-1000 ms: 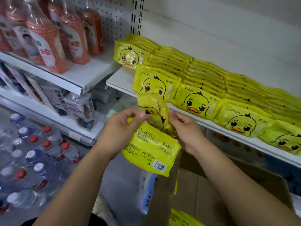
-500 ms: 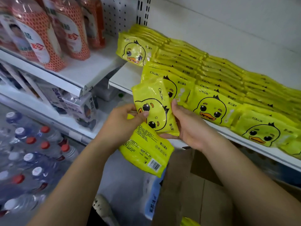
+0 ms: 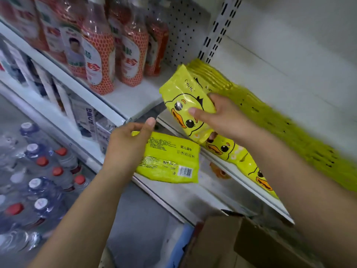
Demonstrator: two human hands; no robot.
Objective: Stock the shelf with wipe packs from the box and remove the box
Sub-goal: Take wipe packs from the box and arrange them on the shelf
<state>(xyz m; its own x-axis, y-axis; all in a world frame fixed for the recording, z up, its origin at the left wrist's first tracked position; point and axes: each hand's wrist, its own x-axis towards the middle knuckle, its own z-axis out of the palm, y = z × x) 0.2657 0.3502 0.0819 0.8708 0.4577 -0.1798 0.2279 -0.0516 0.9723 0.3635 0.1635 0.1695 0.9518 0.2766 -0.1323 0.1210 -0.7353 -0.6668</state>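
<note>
Your right hand (image 3: 222,117) grips a yellow duck-print plastic wipe pack (image 3: 183,105) over the white shelf's (image 3: 231,192) front-left corner; your left hand (image 3: 127,146) holds a second pack (image 3: 170,159). Stocked rows (image 3: 289,132) look nearly full; the brown cardboard box (image 3: 218,246) awaits removal.

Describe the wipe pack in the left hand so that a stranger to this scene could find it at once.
Look at the white shelf filled with yellow duck packs. Just in front of its edge, the left hand holds one yellow pack. Only this one shows its printed back with a barcode, not the duck face.
</note>
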